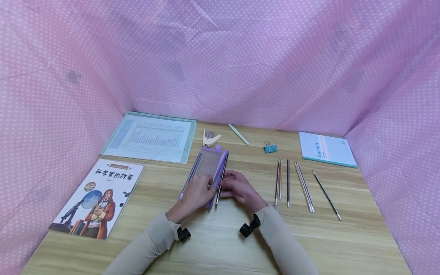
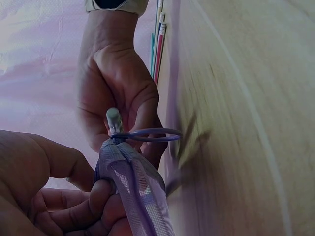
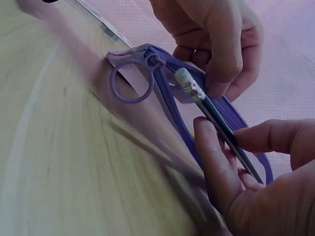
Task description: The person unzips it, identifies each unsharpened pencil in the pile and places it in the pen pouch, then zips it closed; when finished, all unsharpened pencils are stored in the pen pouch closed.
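A purple mesh zip pencil case (image 1: 210,160) lies slanted in the middle of the table, its zip parted along the right side. My left hand (image 1: 199,190) grips the case's edge near its front end. In the right wrist view, my right hand (image 3: 266,182) pinches a dark pencil (image 3: 215,116) between thumb and fingers, at the zip opening. The pencil's eraser end points toward the purple zip-pull ring (image 3: 132,81). Striped pencils (image 1: 193,170) show along the case's left side; I cannot tell whether they lie inside it.
Several loose pencils (image 1: 288,183) lie to the right. At the back are a cream stapler-like tool (image 1: 212,141), a pale green stick-shaped item (image 1: 238,134) and a teal binder clip (image 1: 270,148). A notebook (image 1: 328,149), a document folder (image 1: 151,135) and a book (image 1: 99,198) lie around.
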A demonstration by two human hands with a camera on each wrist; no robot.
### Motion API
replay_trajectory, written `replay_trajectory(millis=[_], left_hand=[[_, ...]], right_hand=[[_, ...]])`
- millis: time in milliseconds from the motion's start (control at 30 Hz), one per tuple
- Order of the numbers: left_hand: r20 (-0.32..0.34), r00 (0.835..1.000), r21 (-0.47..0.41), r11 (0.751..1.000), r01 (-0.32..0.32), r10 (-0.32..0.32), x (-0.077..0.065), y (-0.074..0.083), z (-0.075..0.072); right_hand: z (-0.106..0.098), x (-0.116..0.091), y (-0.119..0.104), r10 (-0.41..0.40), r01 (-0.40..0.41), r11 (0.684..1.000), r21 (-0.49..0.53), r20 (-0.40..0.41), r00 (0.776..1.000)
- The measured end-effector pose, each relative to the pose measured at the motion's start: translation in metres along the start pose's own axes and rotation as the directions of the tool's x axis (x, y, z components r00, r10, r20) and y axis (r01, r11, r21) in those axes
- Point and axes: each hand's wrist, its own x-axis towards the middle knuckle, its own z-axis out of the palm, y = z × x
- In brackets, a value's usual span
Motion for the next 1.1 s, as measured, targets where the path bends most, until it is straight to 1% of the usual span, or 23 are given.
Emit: replay_trajectory(millis=[333,500,633,867,1100], left_hand=[[-0.009,1.000,0.008,1.000,-0.002,0.002,0.000,0.001,0.000],[0.015,1.000,-0.012,1.000,0.018,-0.018,0.000,0.002,-0.001],[0.038,0.998,-0.033,0.999,0.041,-0.040,0.000,0.002,-0.002],[0.024,0.999,-0.035,0.999,0.029,-0.028,0.000,0.001,-0.001],[0.027,0.999,-0.047,0.999,0.025,-0.024,0.000,0.001,-0.001]], right_hand=[[0.011,0.002,-0.002,-0.012,0.011,1.000,-0.009,-0.069,0.998],[0.014,0.002,-0.004,0.006,-0.008,1.000,-0.012,-0.101,0.995],[0.016,0.000,-0.007,0.016,-0.018,1.000,-0.018,-0.103,0.995],[0.017,-0.004,-0.010,0.023,-0.028,0.998,-0.059,-0.087,0.996],[0.015,-0.008,-0.014,0.016,-0.023,0.997,-0.076,-0.084,0.996]])
